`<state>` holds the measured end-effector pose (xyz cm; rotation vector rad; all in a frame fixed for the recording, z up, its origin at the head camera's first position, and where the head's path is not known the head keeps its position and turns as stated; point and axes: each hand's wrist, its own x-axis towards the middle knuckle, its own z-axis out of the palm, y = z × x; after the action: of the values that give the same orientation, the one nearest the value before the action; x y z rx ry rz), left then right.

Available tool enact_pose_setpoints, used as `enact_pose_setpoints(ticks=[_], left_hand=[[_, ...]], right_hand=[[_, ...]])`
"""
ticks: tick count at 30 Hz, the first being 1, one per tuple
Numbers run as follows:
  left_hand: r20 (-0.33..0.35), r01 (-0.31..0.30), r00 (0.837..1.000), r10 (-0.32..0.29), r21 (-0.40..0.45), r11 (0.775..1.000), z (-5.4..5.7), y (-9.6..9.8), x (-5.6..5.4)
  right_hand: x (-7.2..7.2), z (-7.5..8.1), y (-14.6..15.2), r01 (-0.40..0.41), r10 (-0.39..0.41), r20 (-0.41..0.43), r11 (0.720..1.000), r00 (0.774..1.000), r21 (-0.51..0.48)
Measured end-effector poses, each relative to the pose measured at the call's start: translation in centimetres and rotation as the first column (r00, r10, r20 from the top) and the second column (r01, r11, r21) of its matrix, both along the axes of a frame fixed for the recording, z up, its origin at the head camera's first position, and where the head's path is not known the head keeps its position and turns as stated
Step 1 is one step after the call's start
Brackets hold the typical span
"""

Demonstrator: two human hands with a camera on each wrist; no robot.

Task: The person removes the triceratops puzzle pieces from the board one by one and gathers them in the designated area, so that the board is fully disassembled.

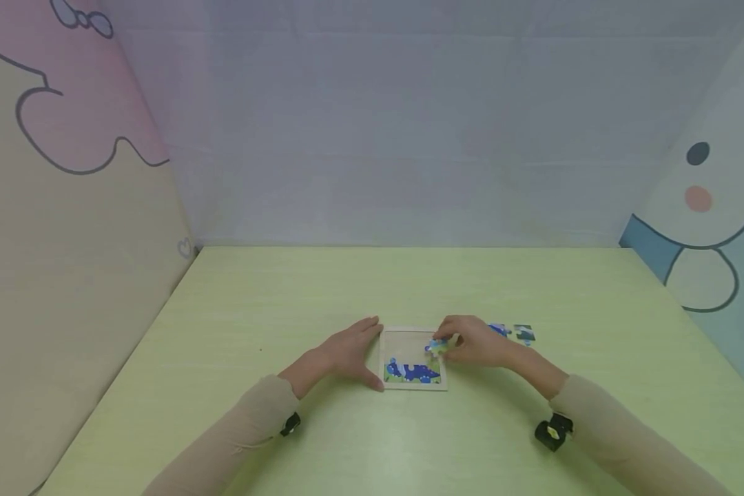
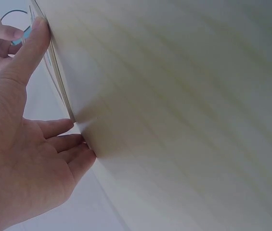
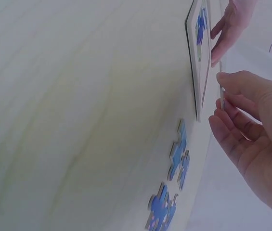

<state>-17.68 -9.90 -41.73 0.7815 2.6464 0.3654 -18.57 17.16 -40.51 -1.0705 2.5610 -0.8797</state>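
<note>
While the right hand [image 1: 479,342] pinches a puzzle piece [image 1: 436,347] over the right side of the tray [image 1: 415,387], the left hand [image 1: 350,350], thumb and fingers spread wide, touches its left edge; a tilted piece could snag the rim, or loose bracing could let the tray slide.

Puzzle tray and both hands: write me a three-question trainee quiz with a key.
1. Which hand pinches a loose puzzle piece?
2. True or false: the left hand is at the right side of the tray.
3. In the head view, the dinosaur pieces in the tray fill: A) the far part; B) the near part; C) all of it.

Key: 1. The right hand. 2. False; it is at the left side. 3. B.
</note>
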Motion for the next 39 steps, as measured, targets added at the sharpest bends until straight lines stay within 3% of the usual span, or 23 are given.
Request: enact_pose_setpoints(ticks=[7,14,26,39], left_hand=[[-0.001,0.000,1.000,0.000,0.002,1.000,0.2,0.0,0.1],[0.000,-0.005,1.000,0.005,0.000,1.000,0.1,0.1,0.1],[-0.006,-0.008,1.000,0.008,0.000,1.000,-0.1,0.1,0.0],[-0.006,0.002,1.000,-0.002,0.003,1.000,0.1,0.1,0.1]], right_hand=[[0.4,0.2,1.9,0.015,-0.013,-0.070,0.999,0.997,0.030],[0.9,0.7,4.6,0.076,-0.074,-0.048,0.996,0.996,0.042],[2.4,0.6,9.1,0.166,-0.159,-0.109,0.984,0.981,0.059],[3.1,-0.4,12.2,0.286,-0.280,-0.092,0.957,0.956,0.055]])
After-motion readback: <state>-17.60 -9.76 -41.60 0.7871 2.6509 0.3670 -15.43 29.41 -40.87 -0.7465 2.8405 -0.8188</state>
